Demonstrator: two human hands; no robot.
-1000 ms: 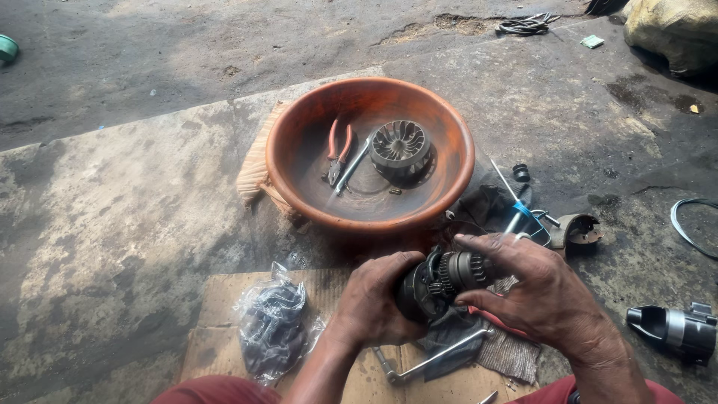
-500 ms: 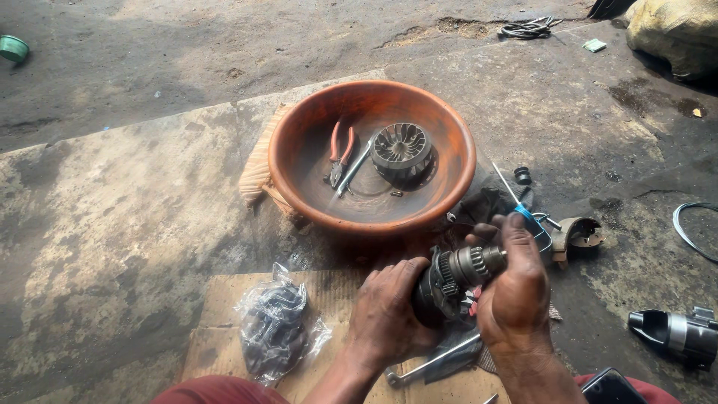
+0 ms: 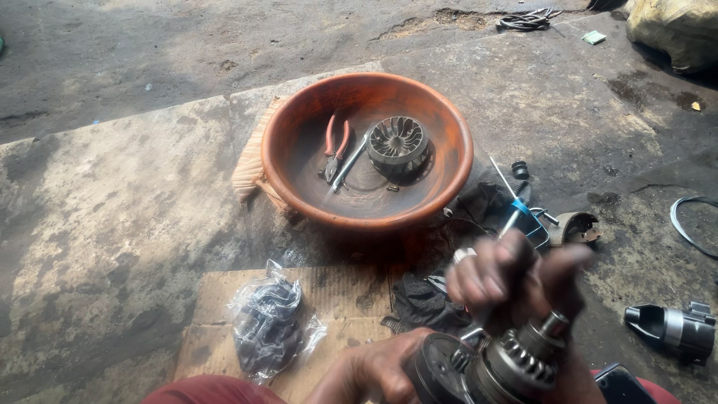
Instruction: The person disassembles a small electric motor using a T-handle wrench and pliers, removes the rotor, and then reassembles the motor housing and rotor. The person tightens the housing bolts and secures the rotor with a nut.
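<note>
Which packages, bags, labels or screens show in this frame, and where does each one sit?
Clear plastic bag: crumpled, holding dark parts, on the cardboard sheet left of the hands.
Small green packet: flat, rectangular, on the ground at top right.
Tan sack: bulky, top right corner, cut off by the frame.
No screens or signs show.

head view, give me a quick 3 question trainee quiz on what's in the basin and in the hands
1. True or false: the red-handled pliers lie inside the orange basin.
2. What sits on the cardboard at left? A) plastic bag of dark parts B) a hammer C) a cup
3. Which hand grips the body of the motor part from the left?

Key: 1 true. 2 A, the plastic bag. 3 the left hand; the right hand is at its shaft end.
</note>
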